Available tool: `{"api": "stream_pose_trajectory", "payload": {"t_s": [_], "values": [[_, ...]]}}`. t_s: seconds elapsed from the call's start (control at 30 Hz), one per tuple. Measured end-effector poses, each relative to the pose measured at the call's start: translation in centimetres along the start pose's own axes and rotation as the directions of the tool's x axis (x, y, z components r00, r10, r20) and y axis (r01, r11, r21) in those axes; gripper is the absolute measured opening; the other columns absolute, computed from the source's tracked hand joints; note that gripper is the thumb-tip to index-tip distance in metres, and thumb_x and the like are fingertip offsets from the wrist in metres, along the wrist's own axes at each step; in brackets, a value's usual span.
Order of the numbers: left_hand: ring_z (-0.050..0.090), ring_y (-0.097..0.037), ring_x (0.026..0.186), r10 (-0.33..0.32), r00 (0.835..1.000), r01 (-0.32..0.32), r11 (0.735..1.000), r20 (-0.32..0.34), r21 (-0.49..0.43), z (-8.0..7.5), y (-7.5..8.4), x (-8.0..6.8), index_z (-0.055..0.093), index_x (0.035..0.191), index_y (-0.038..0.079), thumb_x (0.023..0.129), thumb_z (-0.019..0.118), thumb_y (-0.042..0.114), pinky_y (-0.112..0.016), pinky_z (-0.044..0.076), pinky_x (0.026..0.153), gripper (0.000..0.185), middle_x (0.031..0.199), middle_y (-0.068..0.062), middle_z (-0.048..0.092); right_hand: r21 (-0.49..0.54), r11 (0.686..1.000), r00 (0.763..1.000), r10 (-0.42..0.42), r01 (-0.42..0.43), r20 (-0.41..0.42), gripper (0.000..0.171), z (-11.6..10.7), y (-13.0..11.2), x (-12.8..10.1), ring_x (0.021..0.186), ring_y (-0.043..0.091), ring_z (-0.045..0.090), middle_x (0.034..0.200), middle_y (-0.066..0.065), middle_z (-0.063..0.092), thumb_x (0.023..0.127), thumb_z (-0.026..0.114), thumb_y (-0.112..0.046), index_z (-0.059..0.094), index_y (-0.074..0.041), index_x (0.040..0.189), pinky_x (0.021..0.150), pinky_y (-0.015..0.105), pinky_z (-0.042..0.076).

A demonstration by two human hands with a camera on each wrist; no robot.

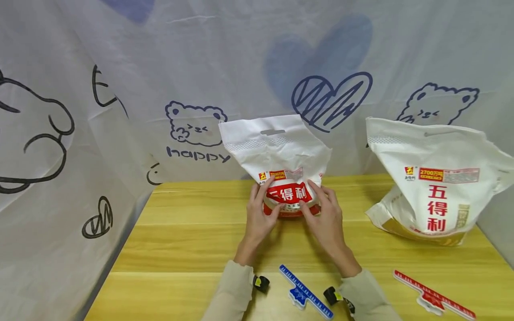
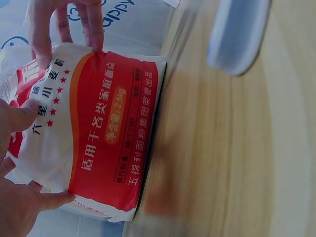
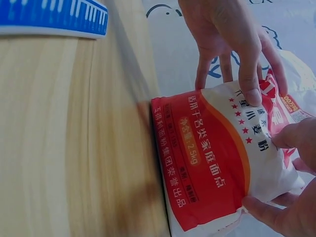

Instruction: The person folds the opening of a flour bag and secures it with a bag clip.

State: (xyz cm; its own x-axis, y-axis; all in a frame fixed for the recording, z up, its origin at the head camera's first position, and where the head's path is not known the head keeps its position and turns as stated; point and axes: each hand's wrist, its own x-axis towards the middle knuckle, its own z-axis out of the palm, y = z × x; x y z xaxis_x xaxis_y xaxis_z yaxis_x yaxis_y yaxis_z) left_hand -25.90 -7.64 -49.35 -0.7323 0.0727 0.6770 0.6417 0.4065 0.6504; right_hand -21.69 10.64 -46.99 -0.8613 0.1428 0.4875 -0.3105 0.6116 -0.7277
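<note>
Two bare hands hold a red-and-white flour bag point(image 1: 286, 178) that stands upright on a wooden table point(image 1: 180, 249). The left hand point(image 1: 261, 211) curls its fingers around the bag's lower left side; the right hand point(image 1: 323, 216) curls around its lower right side, thumbs on the front label. The hands cover part of the red label, so its first character is hidden. In the wrist views the bag's bottom edge point(image 2: 150, 148) rests on the wood, and the far fingertips are cut off by the frame.

Just behind the wrists lies a blue sealing clip point(image 1: 305, 292); a red sealing clip point(image 1: 433, 296) lies further to the right hand's side. Well beyond the right hand stands a larger white flour bag point(image 1: 437, 178). A white cloth backdrop point(image 1: 120, 89) with drawn bears and hearts surrounds the table.
</note>
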Motion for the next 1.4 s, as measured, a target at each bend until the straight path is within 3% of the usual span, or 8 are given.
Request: {"api": "stream_pose_trajectory", "payload": {"t_s": [0.3,0.53,0.7,0.97,1.13,1.27,1.4], "values": [[0.053,-0.030,0.129,0.003,1.000,-0.002,1.000,0.008,-0.014,0.0,-0.4,0.1,0.051,0.151,0.020,0.083,0.085,0.005,-0.046,0.050,0.105,0.078,0.141,-0.015,0.050,-0.048,0.999,1.000,-0.015,0.014,-0.004,0.060,0.2,0.0,-0.2,0.114,0.034,0.059,0.129,0.018,0.054,0.093,0.077,-0.020,0.054,-0.012,0.149,0.090,0.048,0.058],[0.055,-0.031,0.126,0.020,1.000,-0.020,1.000,-0.010,-0.011,0.2,-0.1,-0.3,0.052,0.150,0.017,0.082,0.085,0.006,-0.045,0.051,0.104,0.076,0.138,-0.016,0.052,-0.082,0.996,1.000,-0.028,0.028,0.001,0.061,-0.1,0.3,-0.4,0.109,0.033,0.060,0.126,0.016,0.056,0.092,0.079,-0.019,0.055,-0.013,0.148,0.086,0.045,0.059],[0.054,-0.030,0.127,0.033,0.999,-0.034,0.999,-0.020,-0.016,0.8,0.0,-0.4,0.051,0.151,0.017,0.083,0.084,0.007,-0.045,0.051,0.103,0.076,0.139,-0.016,0.051,-0.079,0.996,0.999,-0.039,0.039,0.003,0.062,-0.5,0.7,-0.3,0.113,0.035,0.060,0.128,0.018,0.056,0.092,0.079,-0.018,0.055,-0.013,0.148,0.091,0.049,0.058],[0.050,-0.030,0.134,-0.026,1.000,0.026,0.999,0.006,-0.023,0.2,-0.1,-0.4,0.048,0.152,0.020,0.086,0.081,0.004,-0.044,0.048,0.107,0.076,0.144,-0.016,0.047,-0.057,0.997,0.998,-0.050,0.052,0.023,0.062,0.0,0.5,0.0,0.114,0.037,0.059,0.129,0.020,0.053,0.092,0.078,-0.018,0.054,-0.013,0.149,0.093,0.051,0.056],[0.051,-0.031,0.132,-0.030,0.999,0.030,1.000,0.012,0.001,-0.1,0.2,-0.4,0.047,0.153,0.019,0.085,0.082,0.003,-0.045,0.048,0.106,0.078,0.142,-0.016,0.047,-0.045,0.998,0.998,-0.029,0.032,0.053,0.062,-0.3,0.4,0.0,0.116,0.037,0.058,0.133,0.020,0.052,0.093,0.077,-0.016,0.052,-0.013,0.150,0.091,0.049,0.057],[0.047,-0.032,0.133,-0.043,0.999,0.043,0.998,-0.016,0.055,-0.6,1.2,-0.2,0.051,0.149,0.020,0.083,0.085,0.006,-0.047,0.049,0.105,0.076,0.145,-0.017,0.042,-0.005,0.999,0.998,-0.033,0.033,0.057,0.060,-1.1,0.2,0.3,0.115,0.037,0.062,0.130,0.020,0.055,0.093,0.076,-0.015,0.052,-0.010,0.148,0.086,0.048,0.060],[0.041,-0.033,0.134,-0.050,0.994,0.060,0.993,-0.096,0.100,-1.0,2.1,0.2,0.058,0.144,0.020,0.084,0.084,0.012,-0.052,0.048,0.105,0.066,0.148,-0.017,0.036,0.029,0.998,0.999,-0.049,0.049,0.004,0.052,-2.2,0.3,0.8,0.110,0.039,0.068,0.125,0.020,0.061,0.093,0.076,-0.013,0.055,-0.004,0.141,0.083,0.051,0.060]]}}
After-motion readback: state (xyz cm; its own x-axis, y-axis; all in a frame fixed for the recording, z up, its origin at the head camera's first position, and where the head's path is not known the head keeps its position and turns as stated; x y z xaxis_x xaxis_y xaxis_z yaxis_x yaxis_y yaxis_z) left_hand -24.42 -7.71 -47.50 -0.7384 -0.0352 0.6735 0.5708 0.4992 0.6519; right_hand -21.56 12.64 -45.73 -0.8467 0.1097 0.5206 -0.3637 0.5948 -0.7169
